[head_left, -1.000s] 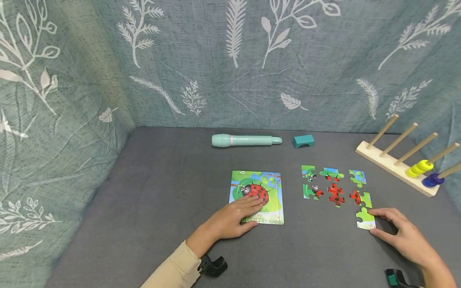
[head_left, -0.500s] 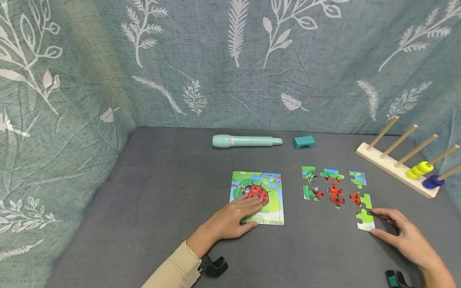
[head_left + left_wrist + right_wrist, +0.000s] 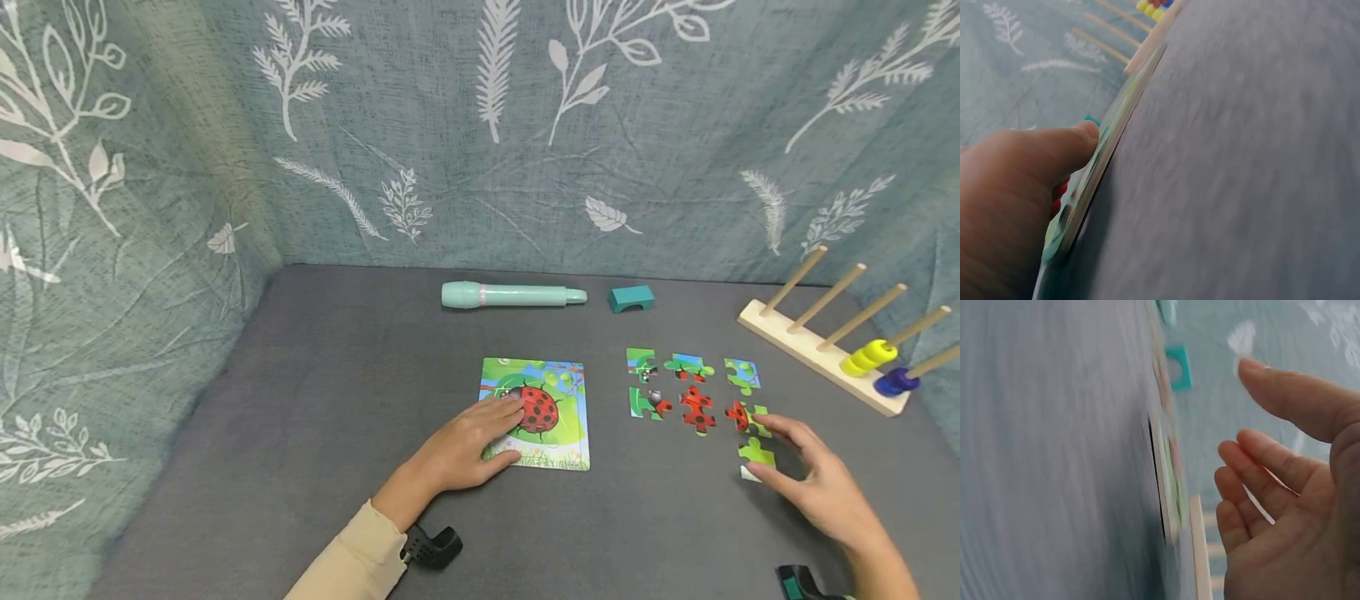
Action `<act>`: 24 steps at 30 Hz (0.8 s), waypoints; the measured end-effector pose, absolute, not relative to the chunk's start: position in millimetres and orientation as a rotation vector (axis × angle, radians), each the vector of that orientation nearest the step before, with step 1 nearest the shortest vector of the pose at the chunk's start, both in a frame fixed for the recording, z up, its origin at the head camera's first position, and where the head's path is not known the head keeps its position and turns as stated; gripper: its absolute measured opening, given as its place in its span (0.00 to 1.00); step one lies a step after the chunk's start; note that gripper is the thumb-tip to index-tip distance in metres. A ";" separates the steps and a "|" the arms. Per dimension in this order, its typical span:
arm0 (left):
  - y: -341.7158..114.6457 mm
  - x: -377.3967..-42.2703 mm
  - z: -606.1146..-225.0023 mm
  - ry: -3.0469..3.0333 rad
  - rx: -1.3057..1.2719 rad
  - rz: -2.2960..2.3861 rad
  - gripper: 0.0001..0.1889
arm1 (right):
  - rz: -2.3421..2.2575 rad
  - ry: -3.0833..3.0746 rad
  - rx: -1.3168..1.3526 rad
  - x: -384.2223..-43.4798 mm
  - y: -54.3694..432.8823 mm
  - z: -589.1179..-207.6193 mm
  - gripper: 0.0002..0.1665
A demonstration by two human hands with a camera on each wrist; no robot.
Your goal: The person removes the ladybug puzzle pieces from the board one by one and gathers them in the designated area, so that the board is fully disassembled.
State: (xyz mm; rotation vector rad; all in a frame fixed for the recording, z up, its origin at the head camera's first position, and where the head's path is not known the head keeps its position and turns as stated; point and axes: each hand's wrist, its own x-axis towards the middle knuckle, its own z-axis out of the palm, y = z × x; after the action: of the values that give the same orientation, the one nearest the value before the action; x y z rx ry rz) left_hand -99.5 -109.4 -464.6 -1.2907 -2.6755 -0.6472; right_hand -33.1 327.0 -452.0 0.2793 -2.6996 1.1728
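A square ladybug picture board [image 3: 564, 446] lies in the middle of the table in the head view. My left hand [image 3: 459, 447] rests flat over its left side, and the left wrist view shows the thumb [image 3: 1054, 150] along the board's edge. To the right, several jigsaw pieces are laid in rows, among them a red spotted piece [image 3: 697, 408]. My right hand [image 3: 825, 492] hovers over the lowest piece [image 3: 759, 452], green and white, partly covering it. In the right wrist view, its relaxed fingers [image 3: 1260, 478] hold nothing.
A mint-green tube-like object [image 3: 517, 295] and a teal arch block [image 3: 632, 297] lie at the back. A wooden peg stand [image 3: 810, 346] with yellow rings [image 3: 870, 357] and blue rings [image 3: 896, 381] stands at the right. A patterned cloth [image 3: 450, 167] hangs behind the table.
My right hand has let go of the green and white piece and risen slightly, moving left. My left hand has slid a little left on the board, uncovering more of the ladybug.
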 end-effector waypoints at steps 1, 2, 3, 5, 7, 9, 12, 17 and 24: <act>-112.2 -99.6 -465.1 -2.679 -1.276 -0.654 0.30 | 1.175 -2.686 0.319 -34.9 321.3 -450.9 0.35; -114.9 -99.7 -465.5 -2.679 -1.263 -0.662 0.30 | 1.179 -2.675 0.358 -37.1 315.1 -449.9 0.36; -117.4 -99.8 -465.8 -2.682 -1.246 -0.671 0.30 | 1.179 -2.660 0.407 -39.9 308.5 -449.7 0.36; -121.4 -100.0 -466.4 -2.693 -1.215 -0.678 0.30 | 1.182 -2.643 0.507 -46.4 293.8 -448.1 0.36; -123.9 -100.2 -466.9 -2.709 -1.196 -0.679 0.30 | 1.181 -2.651 0.589 -52.8 278.7 -446.9 0.37; -124.5 -100.5 -467.2 -2.726 -1.186 -0.682 0.31 | 1.194 -2.675 0.649 -58.5 263.5 -445.7 0.37; -124.6 -100.7 -467.5 -2.745 -1.188 -0.693 0.31 | 1.240 -2.708 0.713 -66.1 240.8 -444.9 0.37; -124.5 -101.1 -469.2 -2.762 -1.185 -0.736 0.31 | 1.279 -2.736 0.840 -75.8 203.5 -448.4 0.35; -126.1 -101.3 -469.7 -2.764 -1.164 -0.772 0.31 | 1.268 -2.771 0.933 -84.9 158.3 -451.3 0.33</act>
State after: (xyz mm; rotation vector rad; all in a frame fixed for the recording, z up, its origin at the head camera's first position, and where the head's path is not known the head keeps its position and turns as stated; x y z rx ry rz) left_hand -101.3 -126.1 -469.7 -1.1641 -2.7637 -0.7720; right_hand -84.9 158.3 -451.3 0.9326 -2.7715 1.2683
